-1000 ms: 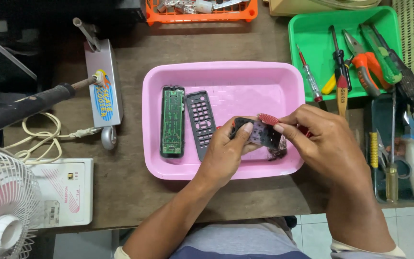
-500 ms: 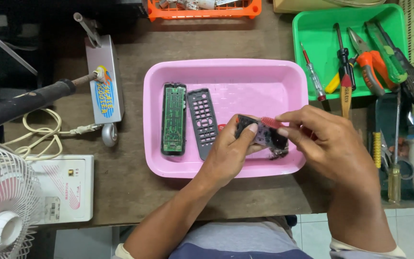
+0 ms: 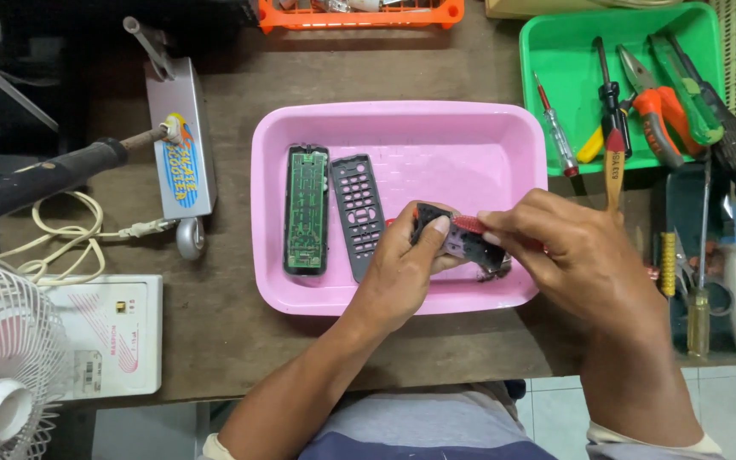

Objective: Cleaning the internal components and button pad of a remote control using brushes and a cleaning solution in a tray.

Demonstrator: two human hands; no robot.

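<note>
Black plastic, the remote casing (image 3: 462, 243) sits pinched between both hands over the near right part of the pink tray (image 3: 487, 128). Its long axis runs from upper left to lower right, the far end tipped toward the tray's middle and the near end toward the tray's front right corner. I see my left hand (image 3: 402, 273) closed round the casing's left end, thumb on top. My right hand (image 3: 572, 255) grips the right end, fingertips pressed on a thin red tool (image 3: 468, 224) that lies along the casing's upper edge.

Just left of the hands, a black keypad cover (image 3: 359, 213) lies flat in the tray, long axis nearly straight away from me, touching or nearly touching the left hand. Beside it a green circuit board (image 3: 307, 209) lies parallel, close to the tray's left wall. The tray's far half is open floor.

Beyond the tray's right rim stands a green tray (image 3: 555, 51) of pliers and screwdrivers, close by. To the left, well apart, lie a soldering iron (image 3: 44, 175) and a white fan (image 3: 2, 366) on the wooden bench (image 3: 232, 341).
</note>
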